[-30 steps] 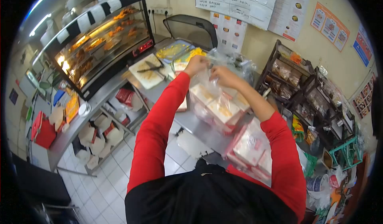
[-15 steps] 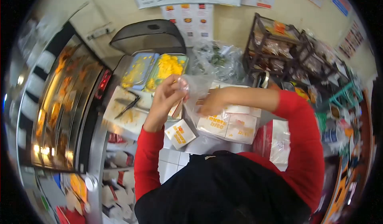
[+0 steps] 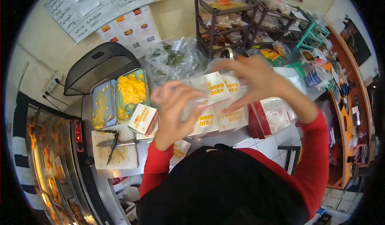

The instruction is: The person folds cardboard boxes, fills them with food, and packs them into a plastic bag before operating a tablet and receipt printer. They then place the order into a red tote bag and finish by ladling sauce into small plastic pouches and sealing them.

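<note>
My left hand (image 3: 178,115) is curled at the near side of a clear plastic bag (image 3: 187,106), its fingers partly blurred and apparently gripping the film. To the right, my right hand (image 3: 258,80) is raised over the boxes with thumb and fingers spread; its fingertips are smeared by motion. Between the hands sits a white box with orange lettering (image 3: 216,88) on top of several similar boxes (image 3: 232,115). Another lettered box (image 3: 143,119) stands tilted just left of my left hand. A further box (image 3: 180,151) lies partly hidden behind my left forearm.
Glass trays, one with chopped yellow food (image 3: 132,89), stand left. A knife (image 3: 116,143) lies on a stained cutting board (image 3: 127,159). Behind are a bag of greens (image 3: 174,58) and a brown rack (image 3: 224,12). A red-and-white package (image 3: 272,117) sits right. A lit food warmer (image 3: 52,161) borders the left.
The view has swung to the right. My right hand has lifted off the boxes and spread its fingers. My left hand has moved lower, closer to the box stack, beside the plastic bag.
</note>
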